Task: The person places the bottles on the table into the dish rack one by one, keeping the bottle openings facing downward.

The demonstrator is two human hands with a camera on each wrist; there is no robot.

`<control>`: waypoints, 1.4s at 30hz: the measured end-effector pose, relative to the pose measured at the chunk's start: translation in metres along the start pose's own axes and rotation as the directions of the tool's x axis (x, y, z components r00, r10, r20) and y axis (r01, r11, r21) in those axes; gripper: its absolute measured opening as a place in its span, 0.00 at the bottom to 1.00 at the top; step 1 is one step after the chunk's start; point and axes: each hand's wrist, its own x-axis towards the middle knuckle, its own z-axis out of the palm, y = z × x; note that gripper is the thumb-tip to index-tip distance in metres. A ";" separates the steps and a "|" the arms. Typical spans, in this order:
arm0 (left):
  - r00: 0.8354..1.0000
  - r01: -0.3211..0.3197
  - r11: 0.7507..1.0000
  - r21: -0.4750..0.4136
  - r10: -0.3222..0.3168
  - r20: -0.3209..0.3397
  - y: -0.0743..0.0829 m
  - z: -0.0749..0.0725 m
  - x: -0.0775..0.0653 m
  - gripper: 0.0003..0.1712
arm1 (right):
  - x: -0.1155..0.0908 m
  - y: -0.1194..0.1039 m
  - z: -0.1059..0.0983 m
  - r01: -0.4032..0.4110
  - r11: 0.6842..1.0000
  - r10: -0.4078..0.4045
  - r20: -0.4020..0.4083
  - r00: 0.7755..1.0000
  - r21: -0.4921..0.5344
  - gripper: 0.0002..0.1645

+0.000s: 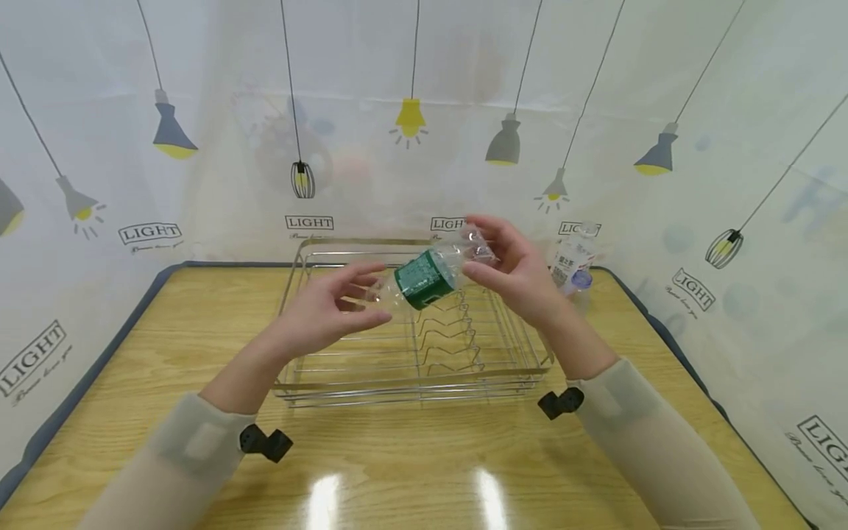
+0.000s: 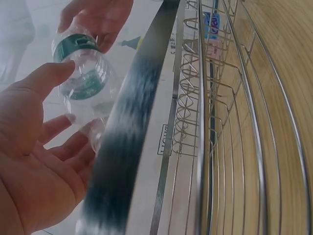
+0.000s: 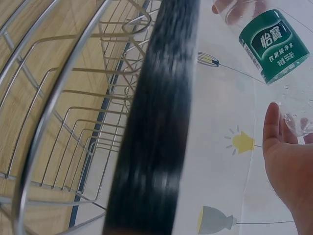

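A clear plastic bottle [image 1: 457,263] with a green label [image 1: 424,280] is tilted above the wire rack [image 1: 411,387]. My right hand [image 1: 520,276] grips its upper right end between thumb and fingers; the right wrist view shows that hand [image 3: 293,166] at the bottle's end too. Around the lower left end, my left hand [image 1: 324,305] is spread, thumb and fingers apart. In the left wrist view, the left hand [image 2: 41,161] lies loosely beside the bottle [image 2: 85,73]; whether it touches cannot be told.
Behind my right hand stand a white-labelled bottle [image 1: 571,258] and something with a purple cap [image 1: 581,280]. The rack has wavy wire dividers [image 1: 450,338] and rests on a wooden table [image 1: 199,316]. Lamp-printed cloth [image 1: 371,191] surrounds the table.
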 end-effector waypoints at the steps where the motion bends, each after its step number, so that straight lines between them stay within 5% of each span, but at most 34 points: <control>1: 1.000 -0.003 1.000 0.012 0.003 0.000 0.001 0.001 0.001 0.44 | 0.000 0.000 0.001 0.005 1.000 -0.005 0.004 1.000 -0.001 0.42; 12: 1.000 0.010 0.998 0.060 -0.010 -0.004 0.004 0.008 0.003 0.43 | 0.006 -0.006 0.010 0.011 1.000 -0.010 0.028 1.000 -0.015 0.43; 24: 1.000 0.012 1.000 -0.013 -0.012 0.006 0.001 0.012 0.002 0.46 | 0.013 -0.008 0.021 0.017 0.999 -0.018 0.027 0.999 0.032 0.45; 35: 1.000 -0.010 0.976 -0.216 0.009 -0.008 0.002 0.016 0.005 0.43 | 0.013 -0.004 0.033 -0.019 1.000 0.021 0.110 0.994 -0.020 0.45; 42: 1.000 -0.005 0.962 -0.272 0.007 0.005 0.002 0.018 0.004 0.43 | 0.013 0.002 0.043 -0.050 0.998 0.055 0.159 0.986 -0.033 0.48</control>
